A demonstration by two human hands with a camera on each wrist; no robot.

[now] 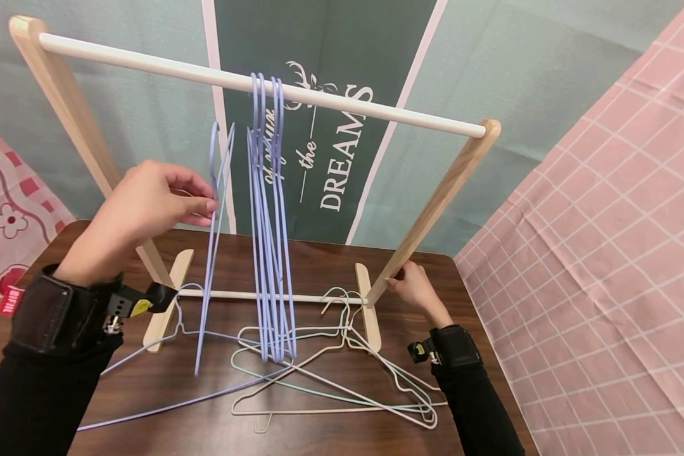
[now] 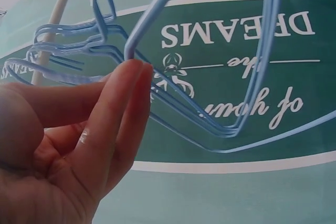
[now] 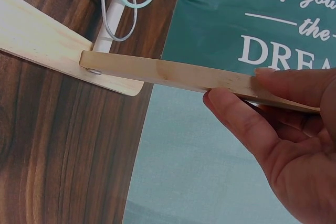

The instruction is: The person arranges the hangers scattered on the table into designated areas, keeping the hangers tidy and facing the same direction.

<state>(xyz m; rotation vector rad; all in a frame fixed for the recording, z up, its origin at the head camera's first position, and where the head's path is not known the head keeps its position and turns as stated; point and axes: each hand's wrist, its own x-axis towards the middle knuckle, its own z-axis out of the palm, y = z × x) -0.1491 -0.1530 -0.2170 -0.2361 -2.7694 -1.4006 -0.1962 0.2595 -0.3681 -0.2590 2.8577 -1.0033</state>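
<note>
My left hand (image 1: 159,196) pinches a blue wire clothes hanger (image 1: 212,164) just below its hook, between thumb and fingers. The hook's tip sits in front of and below the white rod (image 1: 365,106), apart from it. Several matching blue hangers (image 1: 282,114) hang together on that rod, to the right of this hand. My right hand (image 1: 413,288) grips the lower part of the rack's right wooden post (image 1: 433,206); in the right wrist view thumb and fingers lie on either side of the post (image 3: 173,74).
Across the dark wooden table lie loose hangers: blue (image 1: 148,414), beige (image 1: 313,412) and mint green (image 1: 330,394), partly overlapping. The rack's flat wooden feet (image 1: 158,329) and lower white bar (image 1: 234,294) stand behind them. A printed curtain (image 1: 387,50) hangs at the back, pink checked cloth (image 1: 593,221) at right.
</note>
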